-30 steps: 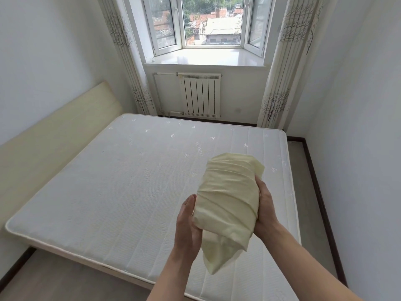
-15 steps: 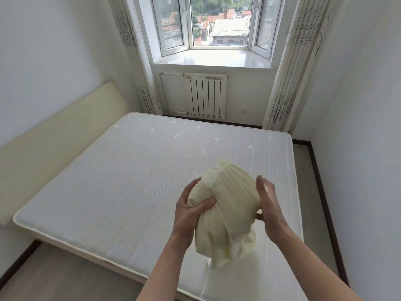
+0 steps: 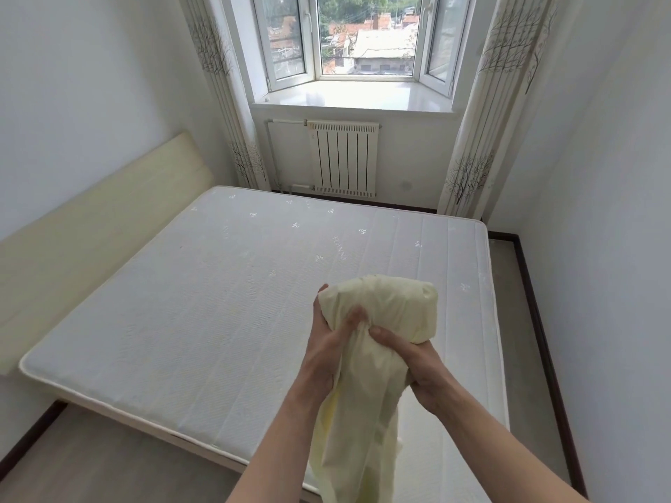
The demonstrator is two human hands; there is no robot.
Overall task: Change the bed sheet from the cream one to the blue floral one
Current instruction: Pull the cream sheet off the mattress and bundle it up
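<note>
now right hand (image 3: 417,361) grips cream sheet (image 3: 381,310) beside left hand (image 3: 326,343)

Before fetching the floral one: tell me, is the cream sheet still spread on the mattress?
No, the cream sheet is bundled in both hands above the bare mattress.

I'm holding the cream sheet (image 3: 381,314) bunched into a wad at lower centre-right of the frame, its loose tail hanging down toward the bottom edge.
</note>
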